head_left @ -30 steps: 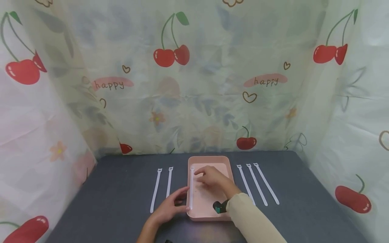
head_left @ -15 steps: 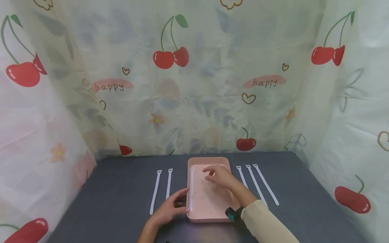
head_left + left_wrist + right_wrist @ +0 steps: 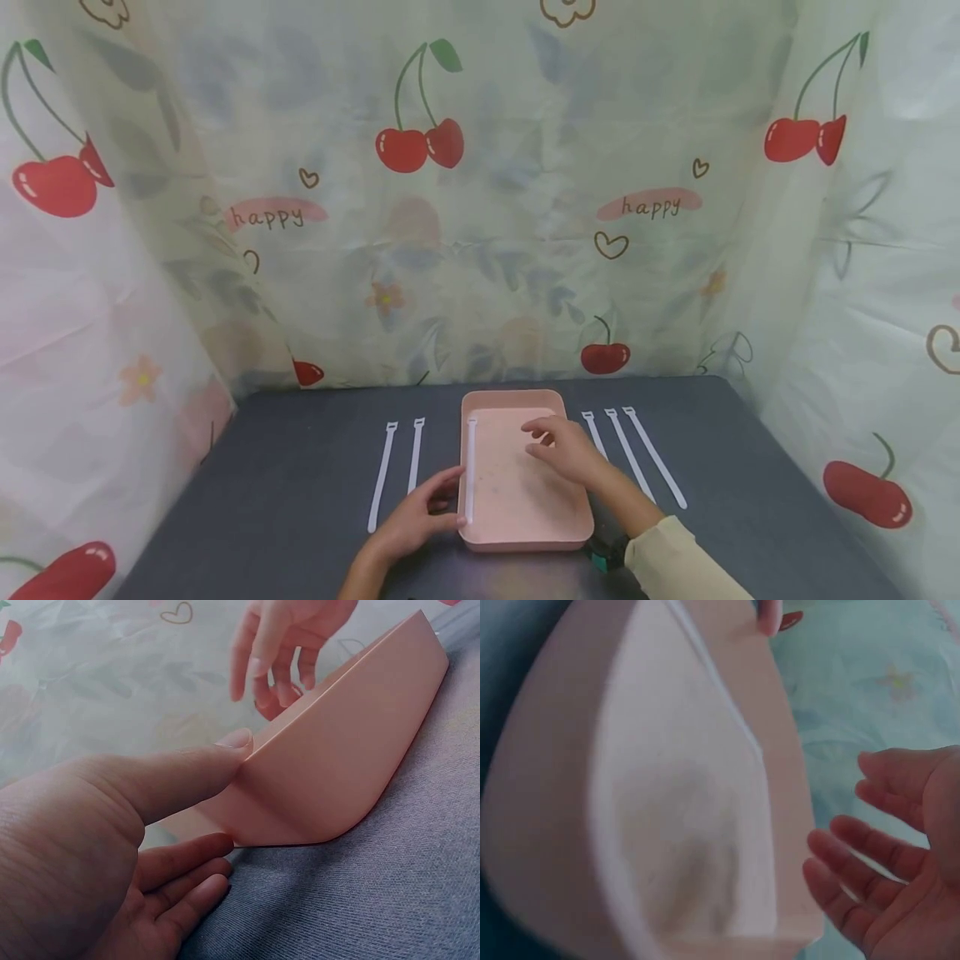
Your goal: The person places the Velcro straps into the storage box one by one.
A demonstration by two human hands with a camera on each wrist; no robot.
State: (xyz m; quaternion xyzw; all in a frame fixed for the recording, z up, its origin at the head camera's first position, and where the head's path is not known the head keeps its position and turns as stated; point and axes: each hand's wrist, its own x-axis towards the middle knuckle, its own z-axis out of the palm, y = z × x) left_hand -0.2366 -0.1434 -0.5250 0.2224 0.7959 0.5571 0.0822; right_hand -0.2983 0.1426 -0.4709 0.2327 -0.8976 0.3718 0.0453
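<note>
A pink tray (image 3: pixel 525 540) stands on the grey table, with one white strap (image 3: pixel 471 467) lying along its left inner wall. My left hand (image 3: pixel 448 502) holds the tray's near left corner, the thumb on the rim and the fingers against the outer wall; the left wrist view shows that hand (image 3: pixel 232 787) on the tray (image 3: pixel 345 750). My right hand (image 3: pixel 543 437) hovers over the tray's right half with loose fingers and nothing in it. In the right wrist view the right hand (image 3: pixel 855 847) is spread beside the tray (image 3: pixel 562 787).
Two white straps (image 3: pixel 382 475) (image 3: pixel 415 454) lie side by side on the table left of the tray. Three more straps (image 3: pixel 632 457) lie to its right, close to my right wrist. Cherry-print curtains (image 3: pixel 480 208) close in the table on three sides.
My right hand has drawn away from the strap in the tray, moving right across the tray, and its forearm has swung right. The left hand and tray stay put.
</note>
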